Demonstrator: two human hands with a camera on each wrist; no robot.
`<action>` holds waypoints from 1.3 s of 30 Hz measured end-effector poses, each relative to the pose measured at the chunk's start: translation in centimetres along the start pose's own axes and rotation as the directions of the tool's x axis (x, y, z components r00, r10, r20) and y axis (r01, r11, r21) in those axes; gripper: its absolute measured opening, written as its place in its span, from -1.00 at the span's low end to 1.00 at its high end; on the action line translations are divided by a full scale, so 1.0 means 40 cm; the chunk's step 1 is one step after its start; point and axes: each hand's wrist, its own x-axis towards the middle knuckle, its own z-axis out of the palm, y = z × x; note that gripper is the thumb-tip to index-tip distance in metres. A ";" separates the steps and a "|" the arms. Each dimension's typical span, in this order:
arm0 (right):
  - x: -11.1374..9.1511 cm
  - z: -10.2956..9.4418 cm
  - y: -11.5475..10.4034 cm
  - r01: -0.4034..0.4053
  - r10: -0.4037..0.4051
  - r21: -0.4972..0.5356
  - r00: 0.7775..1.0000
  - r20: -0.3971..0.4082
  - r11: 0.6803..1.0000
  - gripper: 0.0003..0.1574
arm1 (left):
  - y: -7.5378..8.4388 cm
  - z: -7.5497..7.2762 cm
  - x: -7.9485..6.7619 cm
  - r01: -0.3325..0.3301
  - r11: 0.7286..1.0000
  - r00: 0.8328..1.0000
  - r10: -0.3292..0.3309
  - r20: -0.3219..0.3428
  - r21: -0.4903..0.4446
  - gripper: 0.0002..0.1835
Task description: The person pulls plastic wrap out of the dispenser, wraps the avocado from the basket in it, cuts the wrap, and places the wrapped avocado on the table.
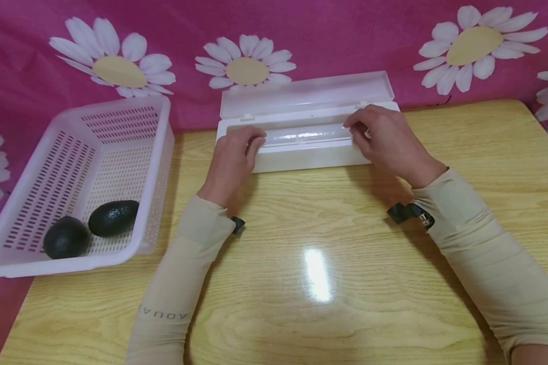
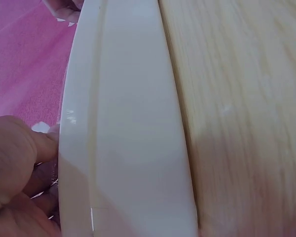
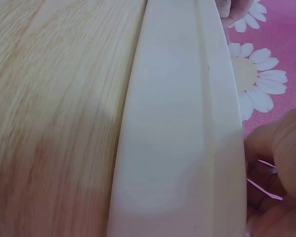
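Note:
A long white cling film dispenser box [image 1: 310, 161] stands at the back of the table, its hinged lid [image 1: 308, 96] raised. Inside lies a shiny, clear roll of cling film [image 1: 306, 134]. My left hand [image 1: 230, 165] pinches the film at the roll's left end, thumb and fingertips together. At the right end, my right hand [image 1: 390, 144] pinches the film with curled fingers. In both wrist views the box's front wall [image 2: 138, 108] hides part of the fingertips.
A white perforated plastic basket [image 1: 157, 203] stands at the left with two dark avocados, one round [image 1: 67, 238] and one oval [image 1: 114, 218]. Behind the wooden table [image 1: 274, 314] hangs a magenta cloth [image 1: 347, 30] with white daisies.

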 end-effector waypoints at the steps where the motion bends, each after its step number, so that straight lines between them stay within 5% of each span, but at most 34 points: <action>1: 0.001 -0.001 0.000 -0.011 0.011 0.003 1.000 0.004 1.000 -0.75 | 0.000 -0.001 0.000 -0.003 1.000 1.000 0.003 -0.005 0.010 -0.75; 7: -0.001 -0.006 0.002 -0.020 0.020 0.000 1.000 -0.015 1.000 -0.76 | 0.000 -0.004 0.000 -0.011 0.999 1.000 0.013 -0.029 0.047 -0.76; 16: -0.007 -0.005 0.012 0.079 -0.082 -0.036 0.993 -0.083 0.996 -0.83 | -0.005 0.000 -0.001 -0.049 0.997 0.996 0.053 -0.078 0.059 -0.77; 39: -0.010 -0.022 0.003 0.043 -0.047 -0.078 0.997 -0.055 0.996 -0.83 | 0.008 -0.021 -0.007 -0.093 0.995 0.985 0.097 -0.143 0.036 -0.77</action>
